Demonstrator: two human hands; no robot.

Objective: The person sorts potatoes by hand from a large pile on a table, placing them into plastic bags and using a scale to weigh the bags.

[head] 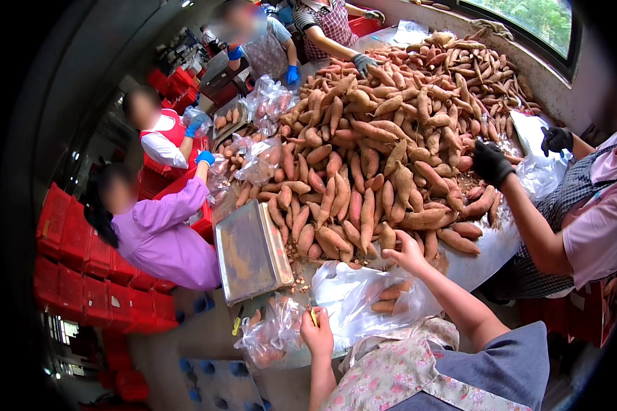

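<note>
My left hand (316,331) is closed around a small yellow tool (314,316), mostly hidden by the fingers; its exact kind is unclear. At the near edge of the pile, my right hand (410,255) has its thumb and fingers around a sweet potato (387,238). Between my hands, a clear plastic bag (347,303) lies on the metal table with a few sweet potatoes (389,298) in its right part. Left of my left hand, filled plastic bags (267,334) rest at the table edge beside a yellow cutter-like tool (237,325).
A large heap of sweet potatoes (360,154) covers much of the table. A platform scale (249,251) stands at its near left. Several co-workers surround the table; a black-gloved hand (492,164) reaches in from the right. Red crates (97,287) are stacked at left.
</note>
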